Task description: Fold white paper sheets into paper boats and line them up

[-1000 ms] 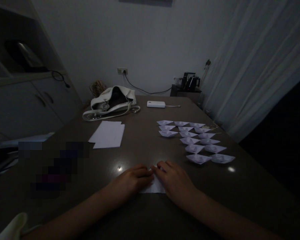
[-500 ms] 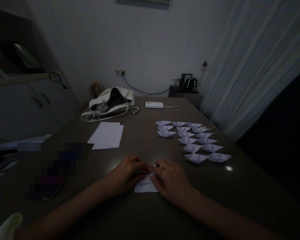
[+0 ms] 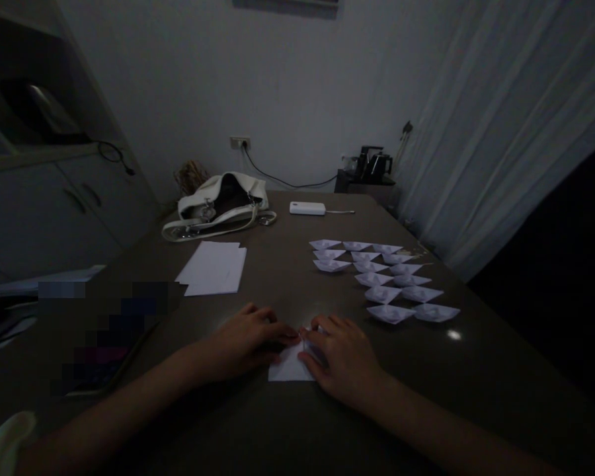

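A small folded sheet of white paper (image 3: 288, 370) lies on the table in front of me, its upper part hidden under my fingers. My left hand (image 3: 248, 344) presses on its left side, fingertips near the top corner. From the right, my right hand (image 3: 344, 357) grips the same paper, thumb on the face and curled fingers at the upper edge. Both sets of fingertips nearly meet at the top of the fold. Several folded paper boats (image 3: 389, 313) stand in rows beyond my right hand.
White sheets (image 3: 215, 268) lie stacked on the dark table (image 3: 277, 436) beyond my left hand. Farther back are a white handbag (image 3: 223, 198) and a white power bank (image 3: 307, 209) with a short cord. A pixelated dark object (image 3: 114, 344) lies by my left forearm.
My left hand has moved slightly up and left at the paper, and more of the paper's lower face now shows. My right hand stays nearly in place. The boats are unchanged.
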Demonstrator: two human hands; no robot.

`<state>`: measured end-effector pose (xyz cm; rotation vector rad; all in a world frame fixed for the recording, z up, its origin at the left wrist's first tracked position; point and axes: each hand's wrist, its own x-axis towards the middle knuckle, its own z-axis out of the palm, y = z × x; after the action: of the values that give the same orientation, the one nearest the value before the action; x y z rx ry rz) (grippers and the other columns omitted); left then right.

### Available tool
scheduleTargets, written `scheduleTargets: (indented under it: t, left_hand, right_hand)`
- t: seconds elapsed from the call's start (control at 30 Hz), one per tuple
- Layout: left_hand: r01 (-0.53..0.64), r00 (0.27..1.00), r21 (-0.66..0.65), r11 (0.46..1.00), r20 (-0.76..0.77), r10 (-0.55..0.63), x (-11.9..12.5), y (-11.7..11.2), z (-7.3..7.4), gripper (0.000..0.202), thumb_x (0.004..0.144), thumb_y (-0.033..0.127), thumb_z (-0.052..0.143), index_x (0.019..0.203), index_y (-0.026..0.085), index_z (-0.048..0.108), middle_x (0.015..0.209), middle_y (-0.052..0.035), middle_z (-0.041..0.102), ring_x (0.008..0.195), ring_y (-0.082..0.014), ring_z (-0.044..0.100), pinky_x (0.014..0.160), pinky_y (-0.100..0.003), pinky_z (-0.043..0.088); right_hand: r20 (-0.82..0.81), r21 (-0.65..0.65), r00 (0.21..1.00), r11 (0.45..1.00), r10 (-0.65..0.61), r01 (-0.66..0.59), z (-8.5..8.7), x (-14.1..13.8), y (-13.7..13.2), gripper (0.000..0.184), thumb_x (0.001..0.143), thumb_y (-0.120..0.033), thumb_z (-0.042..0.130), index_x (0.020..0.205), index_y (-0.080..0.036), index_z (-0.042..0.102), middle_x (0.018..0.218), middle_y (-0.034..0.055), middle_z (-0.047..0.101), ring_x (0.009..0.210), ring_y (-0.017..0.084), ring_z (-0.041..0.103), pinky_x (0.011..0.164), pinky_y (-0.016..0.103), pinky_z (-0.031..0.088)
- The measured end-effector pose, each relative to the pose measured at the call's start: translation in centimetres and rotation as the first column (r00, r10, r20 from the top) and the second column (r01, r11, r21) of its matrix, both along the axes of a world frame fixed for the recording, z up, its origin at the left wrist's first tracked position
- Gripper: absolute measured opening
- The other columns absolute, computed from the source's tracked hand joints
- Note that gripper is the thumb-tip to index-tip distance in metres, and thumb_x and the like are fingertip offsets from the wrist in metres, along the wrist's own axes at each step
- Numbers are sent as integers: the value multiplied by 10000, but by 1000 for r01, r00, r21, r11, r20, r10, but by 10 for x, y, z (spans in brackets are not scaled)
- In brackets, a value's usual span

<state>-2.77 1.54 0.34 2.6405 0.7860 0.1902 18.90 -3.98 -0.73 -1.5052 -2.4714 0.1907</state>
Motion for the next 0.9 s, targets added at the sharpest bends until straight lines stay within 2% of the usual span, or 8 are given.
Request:
scheduleTargets:
  t: [0.1,0.23,0.33,0.4,0.53,0.67,0.8,0.9]
  left_hand:
    - [17,1000,-32,999,17,-17,-3,0,1,415,835,171,613,1216,314,532,1093,-8,636,983,-201,536,816,-308,321]
    - [6,1000,-49,999,17,-5,-1,-8,4,375,852,225,604,1210,322,552,1083,-19,644,1003,-223,517,827,-334,335]
    - [56,998,-47,997,25,-55,5,-19,9,319,854,244,599,1163,318,585,1170,-8,618,1070,-238,490,897,-377,319]
    - [42,998,-46,998,50,-40,10,-26,12,305,831,212,606,1125,293,601,1168,-12,603,1074,-233,498,939,-399,308]
    - [31,996,-53,998,88,-26,16,-34,11,287,811,184,603,1094,222,583,1153,-49,579,1099,-230,497,970,-400,342]
    - [77,992,-72,994,110,-68,17,-36,5,278,820,167,580,1098,181,557,1203,-96,543,1104,-225,510,954,-353,415]
    - [80,993,-64,995,90,-74,17,-39,1,270,839,181,545,1109,176,543,1291,-132,481,1120,-236,517,947,-351,449]
    - [85,995,-2,996,57,-84,19,-42,2,260,852,162,508,1107,180,552,1328,-138,462,1170,-258,484,979,-392,423]
  right_hand:
    - [-53,-15,999,1000,-2,1,-1,6,3,331,816,-359,606,1123,-236,607,1090,52,604,989,244,533,836,396,415]
    - [-83,-1,988,992,-129,129,-2,18,9,493,730,-441,695,1127,-166,592,1117,105,586,1022,288,527,874,438,409]
    - [-144,-21,974,984,-177,176,-4,21,13,329,768,-392,668,995,-159,616,1004,94,605,963,264,550,831,400,429]
    - [-223,-62,953,978,-207,198,-7,19,15,255,755,-341,685,924,-168,604,949,73,608,923,234,562,797,356,437]
    - [-314,-177,900,950,-302,257,-11,15,20,286,677,-290,744,881,-180,576,875,43,623,805,187,582,687,290,430]
    - [-375,-311,867,926,-327,215,-11,17,27,236,701,-210,717,873,-168,560,726,4,631,624,129,570,543,227,383]
    - [-370,-298,879,935,-301,195,-8,22,30,286,669,-140,742,909,-156,587,662,-23,625,591,121,576,533,222,383]
    - [-302,-281,899,931,-318,235,-5,22,29,191,667,-181,751,811,-149,630,636,-6,637,586,135,588,532,234,387]
